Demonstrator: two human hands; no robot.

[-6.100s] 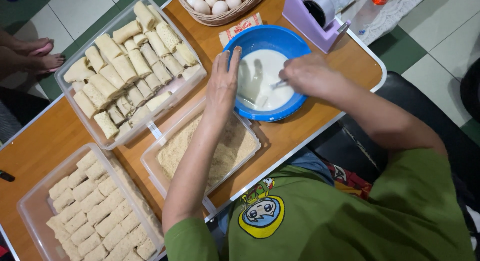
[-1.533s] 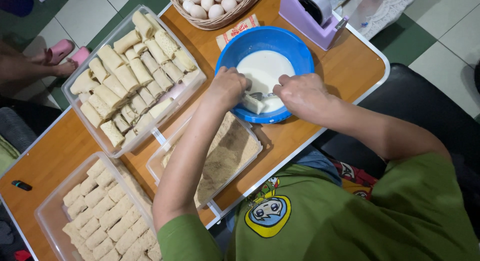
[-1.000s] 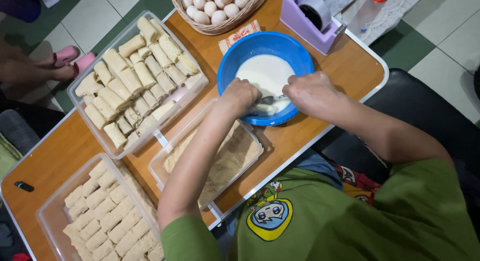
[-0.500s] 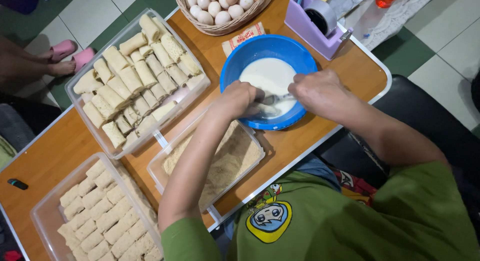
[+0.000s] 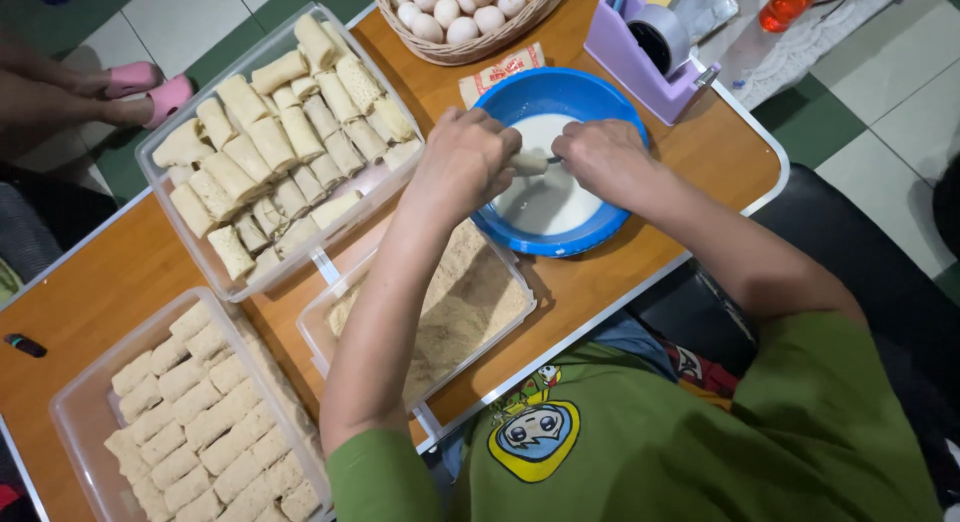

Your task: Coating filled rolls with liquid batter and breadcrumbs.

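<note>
My left hand [image 5: 465, 162] grips a pale rolled piece [image 5: 531, 162] wet with batter, held over the near-left rim of a blue bowl [image 5: 590, 92]. White liquid batter [image 5: 552, 197] fills the bowl's bottom. My right hand [image 5: 603, 157] is over the bowl with fingers curled on a thin utensil; most of it is hidden. Below the left forearm lies a clear container of breadcrumbs [image 5: 462, 302].
A clear tub of uncoated rolls [image 5: 275, 142] stands at the back left, and a tub of crumbed rolls [image 5: 195, 422] at the front left. A basket of eggs [image 5: 460, 7] and a purple tape holder [image 5: 650, 37] lie behind the bowl. Another person's feet [image 5: 135, 82] show on the floor.
Both hands stayed at the bowl. The left hand lifted the roll out of the batter toward the bowl's left rim; the camera view shifted slightly.
</note>
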